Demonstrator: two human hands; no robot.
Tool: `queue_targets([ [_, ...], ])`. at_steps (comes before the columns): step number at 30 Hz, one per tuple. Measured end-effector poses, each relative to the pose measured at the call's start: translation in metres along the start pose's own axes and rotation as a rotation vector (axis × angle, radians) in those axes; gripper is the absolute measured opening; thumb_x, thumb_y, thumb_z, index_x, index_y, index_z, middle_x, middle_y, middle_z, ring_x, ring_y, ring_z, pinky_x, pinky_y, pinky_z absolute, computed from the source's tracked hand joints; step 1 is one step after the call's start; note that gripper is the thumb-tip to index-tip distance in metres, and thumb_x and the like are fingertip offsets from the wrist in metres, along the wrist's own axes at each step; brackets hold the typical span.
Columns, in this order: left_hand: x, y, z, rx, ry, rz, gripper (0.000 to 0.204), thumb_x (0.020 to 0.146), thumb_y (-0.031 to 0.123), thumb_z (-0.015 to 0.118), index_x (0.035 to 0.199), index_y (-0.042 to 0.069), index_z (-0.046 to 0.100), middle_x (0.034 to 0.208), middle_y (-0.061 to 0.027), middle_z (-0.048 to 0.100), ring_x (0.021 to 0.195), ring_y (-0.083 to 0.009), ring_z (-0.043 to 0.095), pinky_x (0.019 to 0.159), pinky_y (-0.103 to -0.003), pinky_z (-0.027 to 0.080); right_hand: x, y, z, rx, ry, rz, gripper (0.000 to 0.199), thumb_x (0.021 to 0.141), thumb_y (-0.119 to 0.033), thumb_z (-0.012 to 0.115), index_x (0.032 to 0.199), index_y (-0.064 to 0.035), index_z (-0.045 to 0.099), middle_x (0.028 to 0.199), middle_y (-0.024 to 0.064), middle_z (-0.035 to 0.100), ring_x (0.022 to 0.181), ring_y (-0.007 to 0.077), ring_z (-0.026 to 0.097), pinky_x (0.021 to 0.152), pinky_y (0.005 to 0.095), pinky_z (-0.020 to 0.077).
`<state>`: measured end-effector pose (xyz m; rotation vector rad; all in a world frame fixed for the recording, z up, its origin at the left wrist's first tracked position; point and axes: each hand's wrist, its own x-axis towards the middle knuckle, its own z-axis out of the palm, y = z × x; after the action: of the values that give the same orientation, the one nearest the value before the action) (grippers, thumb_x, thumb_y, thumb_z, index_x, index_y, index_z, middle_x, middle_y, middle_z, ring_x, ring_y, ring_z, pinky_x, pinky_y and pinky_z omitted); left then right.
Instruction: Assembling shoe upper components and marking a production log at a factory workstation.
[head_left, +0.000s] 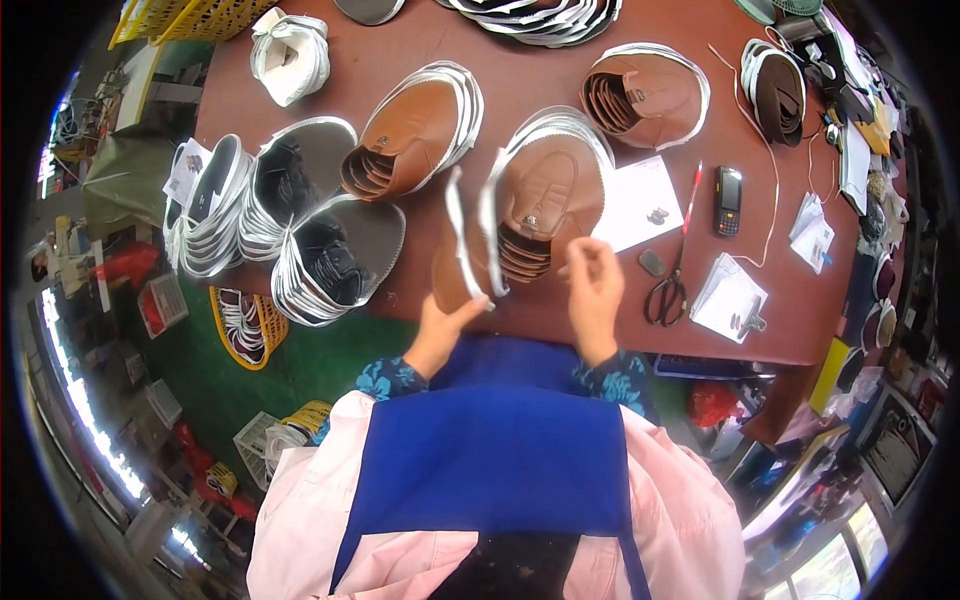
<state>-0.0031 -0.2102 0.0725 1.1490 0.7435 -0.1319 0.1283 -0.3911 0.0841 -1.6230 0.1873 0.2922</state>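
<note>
My left hand (442, 332) is closed on the lower edge of a brown shoe upper (455, 268) with a white rim. That upper stands on edge, blurred, left of a stack of brown shoe uppers (549, 190). My right hand (597, 295) is just beside the stack's lower right, its fingers bent and slightly apart, with nothing visible in them. Farther off are a tan stack of uppers (408, 128) and another brown stack (668, 95). Black uppers in tied bundles (335, 255) lie to the left.
On the red-brown table (420, 30) to my right lie a white sheet (640, 205), scissors (666, 298), a red pen (694, 185), a handheld scanner (728, 200) and clipped cards (728, 300). A white bundle (290, 58) sits far left; a yellow basket (248, 325) is below the left table edge.
</note>
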Motion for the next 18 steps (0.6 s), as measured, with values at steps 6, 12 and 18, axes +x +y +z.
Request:
queue_targets([
  [6, -0.004, 0.01, -0.019, -0.072, -0.025, -0.034, 0.046, 0.089, 0.009, 0.075, 0.13, 0.0, 0.057, 0.123, -0.0061, 0.065, 0.108, -0.0153, 0.062, 0.096, -0.033, 0.048, 0.047, 0.059, -0.032, -0.282, 0.092, 0.107, 0.023, 0.095, -0.02, 0.07, 0.099, 0.0003, 0.061, 0.079, 0.0041, 0.064, 0.068, 0.0094, 0.06, 0.065, 0.026, 0.0509],
  [12, -0.022, 0.076, -0.018, 0.914, -0.04, 0.812, 0.033, 0.085, 0.008, 0.075, 0.116, 0.003, 0.068, 0.112, -0.0199, 0.069, 0.101, -0.0403, 0.067, 0.087, -0.042, 0.053, 0.05, 0.065, -0.041, -0.219, 0.058, 0.099, 0.022, 0.096, -0.02, 0.068, 0.098, 0.0004, 0.06, 0.079, 0.0031, 0.064, 0.065, 0.0091, 0.062, 0.062, 0.0248, 0.0503],
  [18, 0.063, 0.136, -0.098, 1.867, 0.018, 0.556, 0.033, 0.089, 0.026, 0.07, 0.105, -0.003, 0.062, 0.103, -0.0222, 0.064, 0.095, -0.04, 0.06, 0.082, -0.047, 0.048, 0.045, 0.061, -0.035, -0.191, 0.038, 0.12, 0.021, 0.098, -0.02, 0.066, 0.096, -0.0008, 0.058, 0.08, 0.0023, 0.062, 0.064, 0.0088, 0.061, 0.059, 0.024, 0.0476],
])
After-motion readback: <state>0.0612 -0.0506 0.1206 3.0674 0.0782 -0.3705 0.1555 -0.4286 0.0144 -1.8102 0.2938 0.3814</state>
